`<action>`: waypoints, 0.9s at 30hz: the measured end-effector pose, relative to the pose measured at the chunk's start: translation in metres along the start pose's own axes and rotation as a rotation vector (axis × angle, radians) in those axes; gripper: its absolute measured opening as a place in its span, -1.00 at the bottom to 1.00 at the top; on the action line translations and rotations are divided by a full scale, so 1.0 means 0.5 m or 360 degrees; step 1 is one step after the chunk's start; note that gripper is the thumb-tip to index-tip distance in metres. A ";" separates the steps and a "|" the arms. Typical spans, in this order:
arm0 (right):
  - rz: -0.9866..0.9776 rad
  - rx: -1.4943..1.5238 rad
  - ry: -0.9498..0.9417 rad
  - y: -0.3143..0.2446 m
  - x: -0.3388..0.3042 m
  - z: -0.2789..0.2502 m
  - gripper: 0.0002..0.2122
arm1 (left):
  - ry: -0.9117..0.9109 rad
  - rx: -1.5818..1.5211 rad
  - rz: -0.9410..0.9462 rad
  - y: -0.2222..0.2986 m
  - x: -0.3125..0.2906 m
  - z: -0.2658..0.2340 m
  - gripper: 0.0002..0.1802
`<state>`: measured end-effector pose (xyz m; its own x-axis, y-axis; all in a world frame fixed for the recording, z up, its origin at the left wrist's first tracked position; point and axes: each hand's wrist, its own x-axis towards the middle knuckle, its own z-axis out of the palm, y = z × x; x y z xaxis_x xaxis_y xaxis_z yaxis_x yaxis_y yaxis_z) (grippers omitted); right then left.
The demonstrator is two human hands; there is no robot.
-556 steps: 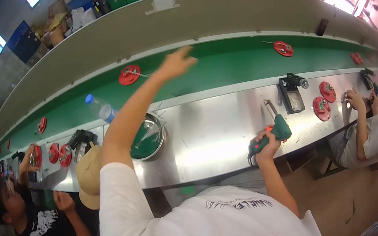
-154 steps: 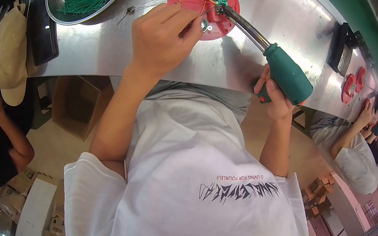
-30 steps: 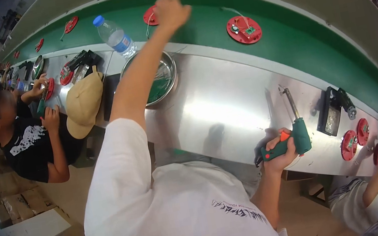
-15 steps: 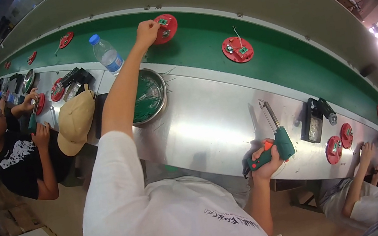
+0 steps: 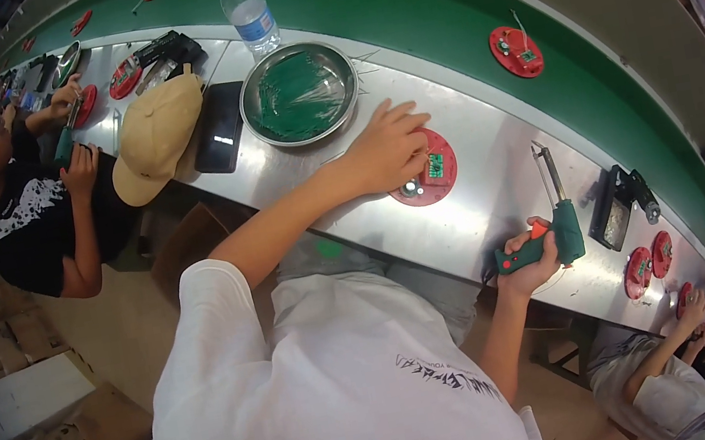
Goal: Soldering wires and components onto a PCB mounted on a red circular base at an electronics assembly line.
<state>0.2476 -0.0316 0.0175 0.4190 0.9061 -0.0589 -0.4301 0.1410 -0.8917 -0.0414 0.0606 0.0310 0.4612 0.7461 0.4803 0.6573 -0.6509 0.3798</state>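
My left hand is over the metal bench, fingers spread, its fingertips at the upper left edge of a red disc. That disc lies flat and carries a small green circuit board and a round silvery part; the hand hides some of its left side. In my right hand is a green soldering gun with an orange trigger, its slim metal tip pointing up and away from me. Fingers wrap its handle just above the bench's near edge. A steel bowl of thin green wires stands beyond my left hand.
A water bottle, a dark phone and a beige cap are at the left. Another red disc lies on the green strip. A black holder and more discs stand right. Co-workers sit at both sides.
My left hand has come back from the green strip, bringing the red disc onto the metal bench, and its fingers have spread. My right hand still grips the soldering gun. The view has shifted.
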 end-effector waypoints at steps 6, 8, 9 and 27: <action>0.0004 -0.0080 0.0028 0.002 -0.001 -0.010 -0.66 | 0.0324 0.0152 -0.0699 -0.087 -0.028 -0.111 -0.86; 0.0008 -0.0101 0.0028 0.002 -0.002 -0.009 -0.66 | 0.0178 0.0473 -0.0678 -0.122 -0.051 -0.129 -0.87; -0.0002 -0.0108 0.0017 0.002 -0.002 -0.009 -0.66 | 0.0037 0.0796 -0.0640 -0.136 -0.059 -0.133 -0.88; 0.0009 -0.0131 -0.0026 0.001 0.001 -0.012 -0.64 | 0.0371 -0.0171 -0.0792 -0.144 -0.047 -0.174 -0.91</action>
<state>0.2525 -0.0337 0.0142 0.4036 0.9131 -0.0574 -0.3649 0.1031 -0.9253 -0.1514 0.0775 0.0612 -0.0413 0.9240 0.3801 0.6922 -0.2479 0.6778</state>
